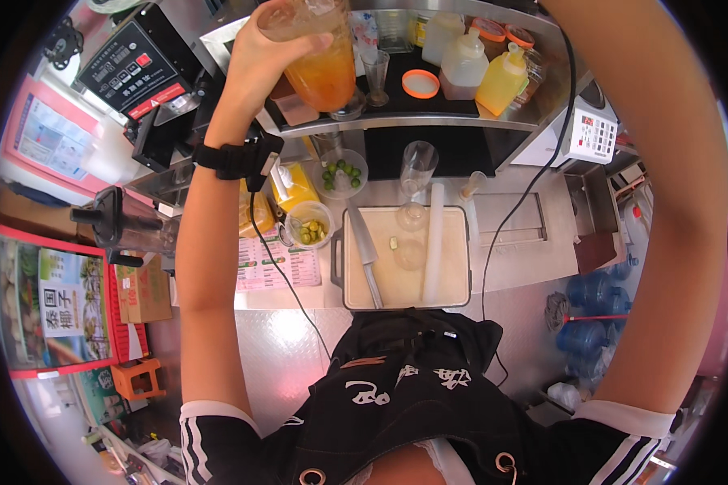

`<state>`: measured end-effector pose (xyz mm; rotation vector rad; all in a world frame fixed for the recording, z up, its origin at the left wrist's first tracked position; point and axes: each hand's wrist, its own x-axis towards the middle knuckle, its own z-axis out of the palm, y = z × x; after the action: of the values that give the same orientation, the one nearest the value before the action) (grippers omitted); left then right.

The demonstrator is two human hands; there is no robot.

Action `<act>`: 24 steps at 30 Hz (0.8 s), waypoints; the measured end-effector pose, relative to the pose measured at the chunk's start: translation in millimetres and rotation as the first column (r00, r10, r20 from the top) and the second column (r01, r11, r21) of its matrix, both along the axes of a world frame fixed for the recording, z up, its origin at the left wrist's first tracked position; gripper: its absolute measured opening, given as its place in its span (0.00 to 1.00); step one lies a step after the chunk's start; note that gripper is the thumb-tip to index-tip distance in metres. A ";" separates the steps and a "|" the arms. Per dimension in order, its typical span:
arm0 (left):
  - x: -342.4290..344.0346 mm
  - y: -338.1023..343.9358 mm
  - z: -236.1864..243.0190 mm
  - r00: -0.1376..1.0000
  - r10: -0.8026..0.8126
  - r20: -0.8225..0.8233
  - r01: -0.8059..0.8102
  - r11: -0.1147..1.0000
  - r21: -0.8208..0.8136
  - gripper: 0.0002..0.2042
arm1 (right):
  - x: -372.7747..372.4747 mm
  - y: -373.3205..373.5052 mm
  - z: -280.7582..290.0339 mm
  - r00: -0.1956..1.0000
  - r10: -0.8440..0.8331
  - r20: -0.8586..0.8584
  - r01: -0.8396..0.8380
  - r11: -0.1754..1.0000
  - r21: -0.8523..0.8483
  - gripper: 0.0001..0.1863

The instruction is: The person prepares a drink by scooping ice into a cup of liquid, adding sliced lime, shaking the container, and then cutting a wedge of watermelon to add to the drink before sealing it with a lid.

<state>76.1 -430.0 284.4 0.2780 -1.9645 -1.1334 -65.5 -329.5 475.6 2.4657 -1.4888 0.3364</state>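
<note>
The clear cup of orange drink (pixel 325 81) is in the left hand (pixel 281 47), thumb and palm wrapped around its side, at the metal shelf (pixel 429 122); I cannot tell whether its base rests there. The right hand is out of view, so its grip cannot be told. A loosened hold could spill the drink, and a sideways swing could topple the narrow glass (pixel 376 71) just beside it.
</note>
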 end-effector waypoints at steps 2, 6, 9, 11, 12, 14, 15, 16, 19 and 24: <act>-10.0 10.4 3.3 0.997 0.021 -0.071 -0.022 0.999 -0.025 0.34 | -26.7 -5.9 -8.5 0.959 -0.059 0.276 0.005 0.981 0.192 0.22; 7.1 25.4 -3.8 0.998 0.059 -0.010 -0.060 0.997 -0.042 0.30 | -48.1 83.6 -0.8 0.966 -0.250 0.057 0.182 0.826 0.534 0.22; 20.7 54.0 -19.4 0.991 0.132 -0.017 -0.132 0.991 0.016 0.33 | -100.4 179.7 21.0 0.917 -0.391 -0.077 0.281 0.497 0.821 0.25; 29.0 65.8 -37.5 0.973 0.225 -0.054 -0.227 0.973 -0.037 0.35 | -93.7 229.0 18.5 0.860 -0.478 -0.178 0.337 0.272 0.901 0.30; 35.4 72.5 -49.8 0.970 0.236 -0.055 -0.239 0.969 -0.064 0.36 | -78.2 248.4 7.9 0.759 -0.577 -0.302 0.461 0.148 0.875 0.28; 79.5 99.9 -62.4 0.942 0.334 0.027 -0.334 0.942 0.013 0.39 | -61.8 241.1 -39.6 0.588 -0.643 -0.491 0.602 -0.058 0.796 0.24; 87.8 113.0 -74.5 0.944 0.331 0.000 -0.331 0.942 0.050 0.40 | -76.7 254.7 -80.4 0.708 -0.643 -0.292 0.499 0.163 0.851 0.24; 100.1 125.7 -89.3 0.942 0.336 -0.015 -0.333 0.938 0.092 0.41 | -84.7 254.9 -140.7 0.759 -0.639 -0.125 0.383 0.283 0.879 0.25; 137.1 162.5 -139.6 0.893 0.441 0.094 -0.450 0.883 0.130 0.45 | -59.9 226.4 -310.9 0.507 -0.849 0.148 0.087 0.222 0.971 0.32; 172.7 201.8 -208.0 0.827 0.529 0.189 -0.562 0.789 0.250 0.46 | -36.6 188.9 -541.3 0.611 -0.692 0.385 0.313 0.658 0.685 0.36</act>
<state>248.8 -228.2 76.4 1.0247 -1.6265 -1.0236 -102.1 -140.6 -65.7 2.1676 -2.9047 0.7348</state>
